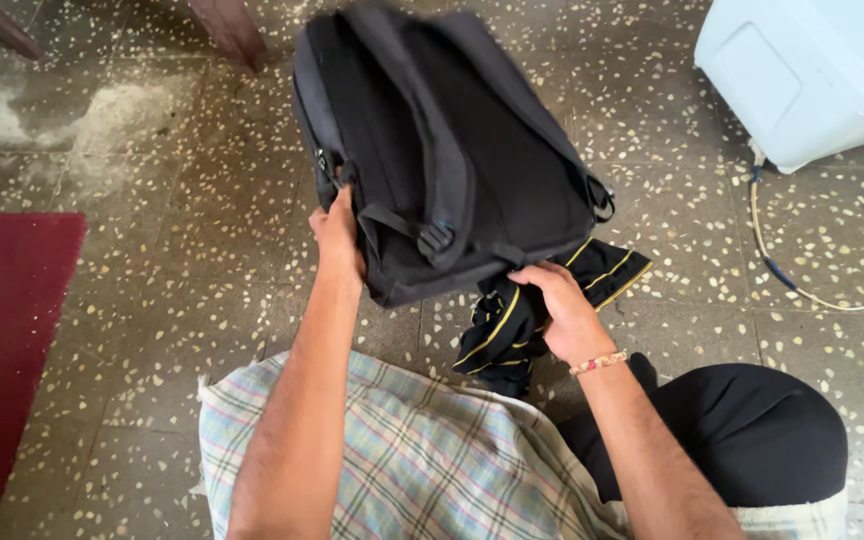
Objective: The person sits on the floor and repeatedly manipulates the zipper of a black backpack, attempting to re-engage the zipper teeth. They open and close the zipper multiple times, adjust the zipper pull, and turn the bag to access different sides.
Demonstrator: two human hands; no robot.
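A black backpack [452,150] stands in the top middle of the frame, on a speckled stone floor [152,200], with its padded back and straps facing the camera. The left hand [337,240] is closed on the lower left edge of the bag, near the zipper, and holds it up. The right hand [567,310] is at the bottom right corner of the bag, with its fingers curled around a black cloth with thin yellow stripes [512,330]. The cloth hangs out from under the bag and lies partly on the floor, in the middle of the frame. It looks like the step in hand is dealing with this cloth at the bottom of the bag; whether it is going in or coming out cannot be told. The next move would need the left hand to keep the bag steady while the right hand keeps a firm hold on the cloth. A red mat [2,340] lies at the left edge, and a pale blue box with a cord [802,70] sits at the top right. A checked cloth [422,460] covers the person's lap at the bottom.
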